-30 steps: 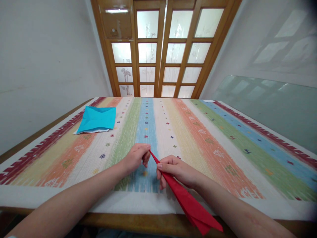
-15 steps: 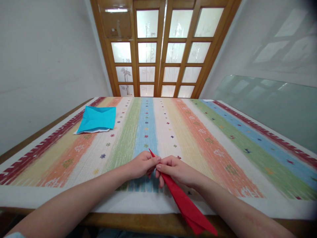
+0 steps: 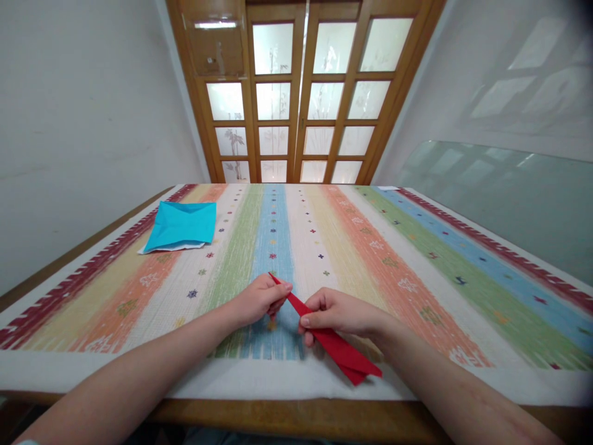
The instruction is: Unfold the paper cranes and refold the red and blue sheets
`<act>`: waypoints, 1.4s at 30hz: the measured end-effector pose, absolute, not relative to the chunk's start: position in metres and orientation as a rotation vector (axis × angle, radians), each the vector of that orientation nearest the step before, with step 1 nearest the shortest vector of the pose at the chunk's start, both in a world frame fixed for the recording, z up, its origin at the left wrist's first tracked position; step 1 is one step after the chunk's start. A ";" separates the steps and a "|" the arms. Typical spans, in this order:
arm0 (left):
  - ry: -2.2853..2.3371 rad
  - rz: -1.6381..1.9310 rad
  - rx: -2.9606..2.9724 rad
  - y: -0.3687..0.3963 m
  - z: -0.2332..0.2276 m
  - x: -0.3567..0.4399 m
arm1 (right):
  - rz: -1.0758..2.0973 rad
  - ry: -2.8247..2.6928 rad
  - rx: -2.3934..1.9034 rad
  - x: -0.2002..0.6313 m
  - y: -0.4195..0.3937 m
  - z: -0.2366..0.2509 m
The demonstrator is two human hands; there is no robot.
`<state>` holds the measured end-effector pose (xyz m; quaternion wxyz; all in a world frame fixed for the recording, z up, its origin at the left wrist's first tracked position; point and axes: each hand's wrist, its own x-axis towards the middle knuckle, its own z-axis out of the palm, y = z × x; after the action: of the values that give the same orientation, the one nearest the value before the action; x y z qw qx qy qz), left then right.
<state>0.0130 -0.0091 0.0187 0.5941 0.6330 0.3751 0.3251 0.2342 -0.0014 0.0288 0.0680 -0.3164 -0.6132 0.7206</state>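
Left hand (image 3: 257,301) has its grip pinched near the tip of the red paper (image 3: 340,351), right hand (image 3: 343,313) clamped farther down, and the paper slants over the near side of the counter (image 3: 222,415)! Blue paper (image 3: 183,225) lies well apart, off left.

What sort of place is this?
Probably a room in a home, perhaps a dining area: striped tablecloth over a table, wooden doors with frosted panes ahead, plain pale walls.

Light reaches you through frosted door panes (image 3: 272,49); pale patches (image 3: 538,43) mark the right wall (image 3: 445,105), and your upper right corner darkens.
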 end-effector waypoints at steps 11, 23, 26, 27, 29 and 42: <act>0.990 1.103 1.405 0.000 0.009 0.007 | 1.868 -1.902 -1.029 0.291 0.042 0.042; 0.970 1.370 1.188 -0.009 0.018 0.009 | 1.799 -1.410 -0.840 0.260 0.029 0.033; 0.941 1.186 1.333 -0.018 0.012 0.019 | 1.823 -1.455 -0.711 0.230 0.006 0.028; 0.933 1.123 1.382 -0.020 0.009 0.021 | 1.821 -1.400 -0.699 0.224 0.001 0.027; 0.886 1.007 1.451 -0.022 0.003 0.025 | 1.815 -1.296 -0.705 0.218 -0.002 0.024; 0.828 0.671 1.481 -0.023 0.005 0.028 | 1.898 -1.486 -0.721 0.214 -0.005 0.014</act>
<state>0.0278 -0.0225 0.0049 0.6120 0.6419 0.3590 0.2909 0.2144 -0.0048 0.0135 0.3078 -0.2726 -0.5621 0.7176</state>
